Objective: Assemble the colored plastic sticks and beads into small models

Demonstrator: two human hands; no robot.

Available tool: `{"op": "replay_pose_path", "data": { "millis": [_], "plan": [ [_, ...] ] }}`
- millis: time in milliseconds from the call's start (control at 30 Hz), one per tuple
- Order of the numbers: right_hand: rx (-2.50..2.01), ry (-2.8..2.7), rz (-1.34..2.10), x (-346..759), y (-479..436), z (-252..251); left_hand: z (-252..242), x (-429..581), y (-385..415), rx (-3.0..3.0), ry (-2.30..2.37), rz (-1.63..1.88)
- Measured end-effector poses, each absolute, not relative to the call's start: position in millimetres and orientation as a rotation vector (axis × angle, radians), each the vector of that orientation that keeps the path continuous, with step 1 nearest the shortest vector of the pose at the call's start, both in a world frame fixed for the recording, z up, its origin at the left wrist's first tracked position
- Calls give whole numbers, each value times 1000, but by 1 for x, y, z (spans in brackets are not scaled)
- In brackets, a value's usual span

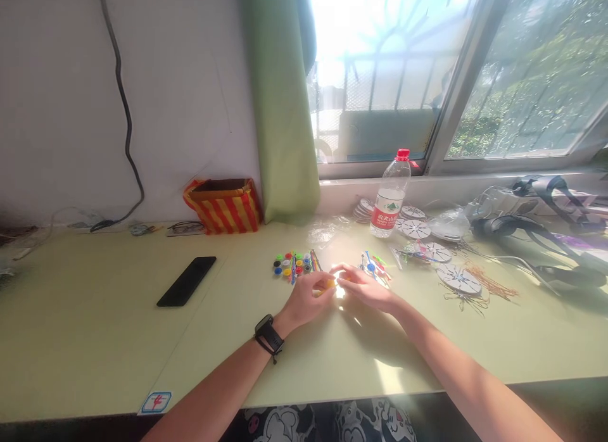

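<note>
A pale green surface (95, 315) by a sunny window. At the left lies a black phone (187, 281), with a red and yellow striped box (224, 206) against the far wall behind it. Near the middle sits a cluster of small coloured buttons (291, 265).

Just nearer than these, the left hand (306, 301), with a watch (268, 334) on its wrist, has its fingers closed on a small yellow piece (329, 284) just above the surface. The right hand (365, 289) meets it from the right. Sun glare falls exactly there, so I cannot tell whether the right fingers grip the piece or only touch it. The piece's shape is also washed out.

Beyond the right hand lie thin coloured sticks (375, 265), then a water bottle (390, 196) and white discs (458, 278).

Risk: the piece looks tiny and could slip from the pinch, then roll in among the buttons. A sweep of the right forearm could scatter the sticks.
</note>
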State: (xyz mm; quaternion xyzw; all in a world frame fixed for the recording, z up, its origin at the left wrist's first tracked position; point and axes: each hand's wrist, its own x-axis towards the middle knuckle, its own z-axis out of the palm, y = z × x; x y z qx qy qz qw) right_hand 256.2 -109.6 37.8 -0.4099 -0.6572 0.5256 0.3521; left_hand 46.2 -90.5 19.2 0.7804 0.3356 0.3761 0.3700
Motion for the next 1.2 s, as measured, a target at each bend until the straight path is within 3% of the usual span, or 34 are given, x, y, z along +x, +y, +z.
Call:
{"op": "replay_pose_path", "data": {
  "millis": [1200],
  "plan": [
    [-1052,-1785,1323,254,-113,44,25,46,-92,2008,834,949]
  ]
}}
